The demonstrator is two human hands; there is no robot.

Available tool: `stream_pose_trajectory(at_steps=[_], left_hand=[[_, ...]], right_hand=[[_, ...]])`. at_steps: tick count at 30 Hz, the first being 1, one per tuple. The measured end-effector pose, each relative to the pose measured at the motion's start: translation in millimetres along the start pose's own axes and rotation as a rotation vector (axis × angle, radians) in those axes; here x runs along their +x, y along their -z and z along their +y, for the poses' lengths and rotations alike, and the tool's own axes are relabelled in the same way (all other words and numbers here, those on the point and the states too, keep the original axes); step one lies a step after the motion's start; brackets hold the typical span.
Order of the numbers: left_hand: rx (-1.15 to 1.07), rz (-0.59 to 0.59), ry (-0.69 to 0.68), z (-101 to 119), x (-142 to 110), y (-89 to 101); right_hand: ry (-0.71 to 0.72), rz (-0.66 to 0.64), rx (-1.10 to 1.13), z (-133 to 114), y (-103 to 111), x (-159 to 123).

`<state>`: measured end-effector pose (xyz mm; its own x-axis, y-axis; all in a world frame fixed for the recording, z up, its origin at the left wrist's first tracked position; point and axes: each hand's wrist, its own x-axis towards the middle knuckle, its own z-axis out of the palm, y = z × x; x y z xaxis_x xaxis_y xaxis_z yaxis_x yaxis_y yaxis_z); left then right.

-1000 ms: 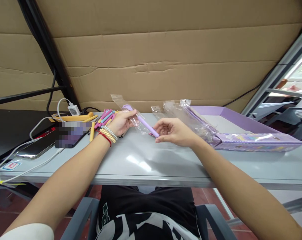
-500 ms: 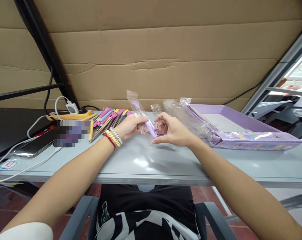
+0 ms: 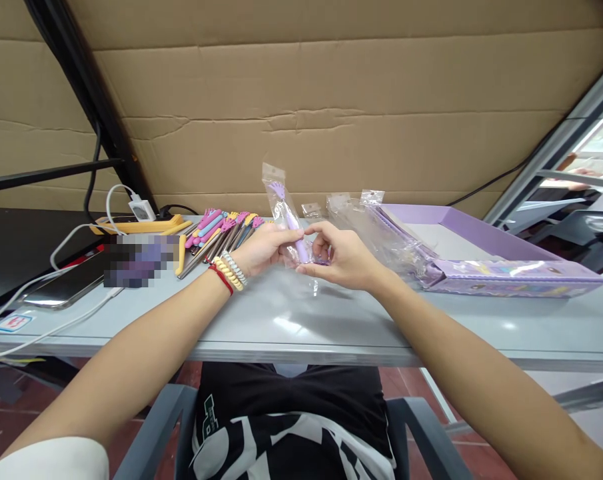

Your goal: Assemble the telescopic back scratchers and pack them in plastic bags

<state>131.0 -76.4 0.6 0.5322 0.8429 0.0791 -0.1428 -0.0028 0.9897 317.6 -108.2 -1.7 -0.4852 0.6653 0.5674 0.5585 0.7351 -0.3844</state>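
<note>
A light purple back scratcher (image 3: 291,219) with a small hand-shaped head stands tilted inside a clear plastic bag (image 3: 272,175). My left hand (image 3: 267,249) pinches it through the bag, thumb across the handle. My right hand (image 3: 345,259) has its fingers curled against the bag's right side, by the lower end of the handle, thumb below and index finger above. What lies between these fingertips is partly hidden, but bag film shows there. Left of my left wrist lies a pile of back scratchers (image 3: 212,233) with pink, blue, purple and yellow parts and metal rods.
Several clear bags (image 3: 368,223) lie against an open purple box (image 3: 506,277) on the right. On the left are a phone (image 3: 64,283), a white charger (image 3: 142,209) with cables and a yellow frame-like object (image 3: 131,231). Cardboard (image 3: 331,87) walls the back of the table (image 3: 261,333).
The bagged back scratcher now stands more upright. My right hand has moved slightly left, and its fingertips have closed in beside the handle's lower end. My left hand keeps its hold.
</note>
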Motion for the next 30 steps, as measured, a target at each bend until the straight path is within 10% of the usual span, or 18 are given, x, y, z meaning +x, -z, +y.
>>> stream_pose_trajectory(at_steps=[9,30], left_hand=[[0.008,0.016,-0.035,1.5,-0.8,1.4],[-0.041,-0.031,-0.068,-0.3,-2.8,-7.8]], right_hand=[[0.186,0.023,0.044,0.9,2.0,-2.2],[0.031,0.180,-0.133,0.8,-5.8,-1.1]])
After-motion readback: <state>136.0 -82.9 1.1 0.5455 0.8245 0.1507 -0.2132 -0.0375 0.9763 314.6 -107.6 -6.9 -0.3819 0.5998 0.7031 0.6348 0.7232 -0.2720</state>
